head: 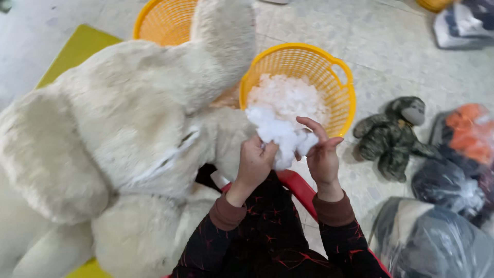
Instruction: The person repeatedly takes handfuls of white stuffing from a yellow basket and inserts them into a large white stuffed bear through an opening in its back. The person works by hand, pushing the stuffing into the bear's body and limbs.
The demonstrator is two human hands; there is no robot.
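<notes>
A clump of white stuffing (280, 135) is gripped between my two hands. My left hand (254, 160) pinches its lower left part and my right hand (321, 152) holds its right side with fingers curled over it. Behind them stands a yellow plastic basket (343, 98) with more white stuffing inside. A big cream plush toy (118, 134) lies to the left, its seam open near my left hand.
A second yellow basket (162, 23) sits behind the plush toy. A small camouflage plush toy (392, 136) lies on the floor to the right. Plastic bags with fabric (442, 226) are at the lower right. A red stool edge (301, 186) shows under my arms.
</notes>
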